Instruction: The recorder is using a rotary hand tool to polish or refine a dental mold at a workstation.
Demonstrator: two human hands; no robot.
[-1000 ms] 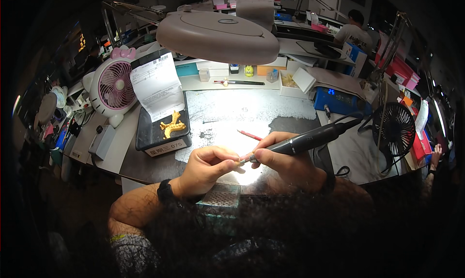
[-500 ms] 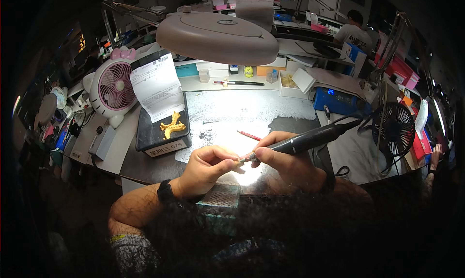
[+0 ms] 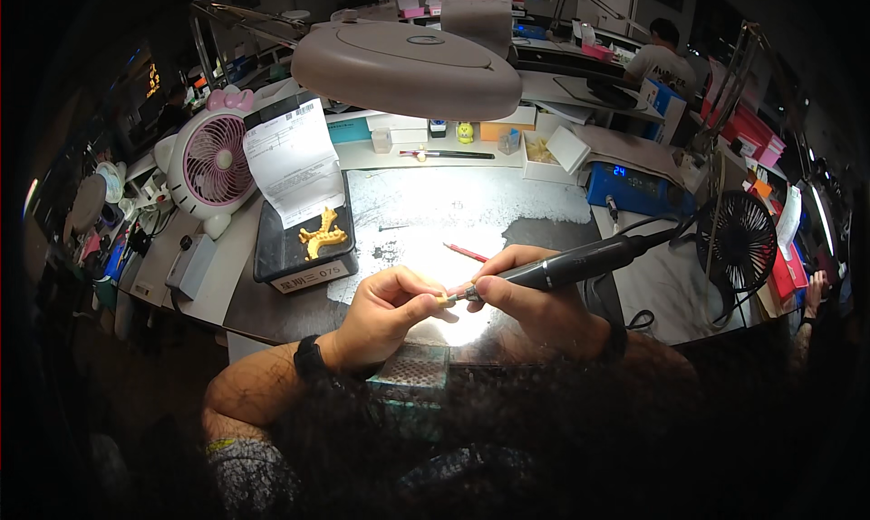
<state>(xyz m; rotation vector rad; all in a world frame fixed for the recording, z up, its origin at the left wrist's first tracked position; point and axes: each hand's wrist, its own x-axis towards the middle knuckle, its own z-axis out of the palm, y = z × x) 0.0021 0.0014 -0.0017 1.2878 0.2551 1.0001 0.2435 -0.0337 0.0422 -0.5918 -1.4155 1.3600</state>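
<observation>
Under the lamp's bright light, my left hand (image 3: 382,313) pinches a small yellowish piece (image 3: 443,301) between thumb and fingertips. My right hand (image 3: 548,319) grips a black rotary handpiece (image 3: 571,264) like a pen, its metal nose pointing left. The tip meets or nearly meets the small piece; whether they touch I cannot tell. Both hands are close together above the near edge of the work mat. Beyond them a red pencil-like stick (image 3: 467,253) lies on the mat, partly covered by my right fingers.
Yellow dental models (image 3: 323,236) and a paper slip (image 3: 294,162) sit in a black tray (image 3: 263,264) at left. A lamp head (image 3: 408,72) hangs overhead. Fans (image 3: 217,162) flank the bench. The handpiece's cord runs toward a blue control box (image 3: 625,192) at right.
The small piece and the handpiece tip have shifted slightly against each other, with the left fingertips a little lower. The reading on the blue box's lit display has changed.
</observation>
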